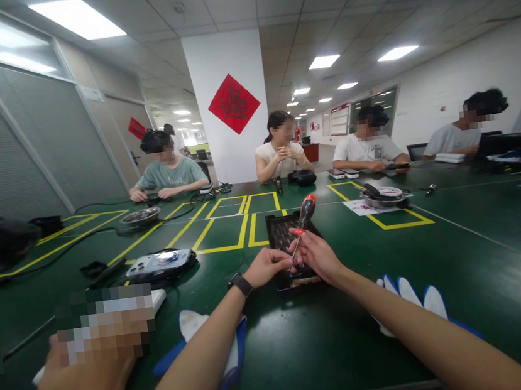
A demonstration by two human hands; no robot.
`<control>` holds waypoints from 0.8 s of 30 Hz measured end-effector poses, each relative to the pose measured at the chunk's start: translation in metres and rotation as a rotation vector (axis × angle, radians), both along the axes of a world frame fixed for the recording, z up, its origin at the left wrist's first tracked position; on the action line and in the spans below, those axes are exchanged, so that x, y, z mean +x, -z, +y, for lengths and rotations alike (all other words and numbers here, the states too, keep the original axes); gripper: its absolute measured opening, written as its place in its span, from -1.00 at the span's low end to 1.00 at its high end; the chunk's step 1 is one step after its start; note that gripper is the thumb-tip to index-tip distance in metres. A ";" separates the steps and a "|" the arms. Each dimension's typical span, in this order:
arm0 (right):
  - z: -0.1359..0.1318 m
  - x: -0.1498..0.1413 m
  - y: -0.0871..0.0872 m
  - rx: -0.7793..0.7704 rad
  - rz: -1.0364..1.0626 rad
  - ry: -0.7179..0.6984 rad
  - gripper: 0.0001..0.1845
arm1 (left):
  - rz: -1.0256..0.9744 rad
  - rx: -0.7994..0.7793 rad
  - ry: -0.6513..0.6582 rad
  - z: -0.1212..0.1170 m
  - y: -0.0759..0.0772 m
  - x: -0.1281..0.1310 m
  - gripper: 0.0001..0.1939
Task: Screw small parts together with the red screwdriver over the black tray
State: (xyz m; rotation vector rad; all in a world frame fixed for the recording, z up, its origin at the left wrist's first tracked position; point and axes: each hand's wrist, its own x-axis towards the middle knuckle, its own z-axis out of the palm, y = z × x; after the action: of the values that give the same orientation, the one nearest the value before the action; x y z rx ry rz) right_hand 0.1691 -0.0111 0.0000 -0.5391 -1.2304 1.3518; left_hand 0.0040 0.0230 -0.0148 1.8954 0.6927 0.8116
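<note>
A screwdriver (308,211) with a black and red handle leans in my right hand (316,256), its handle pointing up and away from me. My right fingers are closed around it near the red collar. My left hand (265,268), with a dark watch on the wrist, pinches the lower end of the metal shaft. Whether a small part sits between those fingertips is hidden. Just under both hands lies an open black case (277,226) with rows of small slots. My hands cover part of its inside.
White-and-blue gloves (193,323) lie beside my left forearm, another glove (409,290) by my right. A phone (159,262) rests at left, near another person's hand (92,374). Metal bowls (140,218) (387,198) stand farther off. Several people sit across the green table (485,243).
</note>
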 end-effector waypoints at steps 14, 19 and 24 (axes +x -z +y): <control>0.001 0.000 0.001 0.044 -0.054 0.062 -0.55 | -0.097 -0.064 -0.019 -0.002 0.005 0.009 -0.72; 0.004 0.000 0.004 0.024 -0.036 0.038 -0.53 | -0.074 -0.028 0.047 -0.007 -0.001 0.008 -0.71; 0.005 0.002 0.006 0.032 -0.026 0.060 -0.55 | -0.081 -0.103 0.118 -0.004 0.001 0.007 -0.67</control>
State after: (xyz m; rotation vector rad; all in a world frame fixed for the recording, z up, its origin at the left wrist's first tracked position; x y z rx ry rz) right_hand 0.1709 -0.0058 -0.0058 -0.5680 -1.2451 1.2763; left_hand 0.0114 0.0193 -0.0155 1.7829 0.5566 0.7594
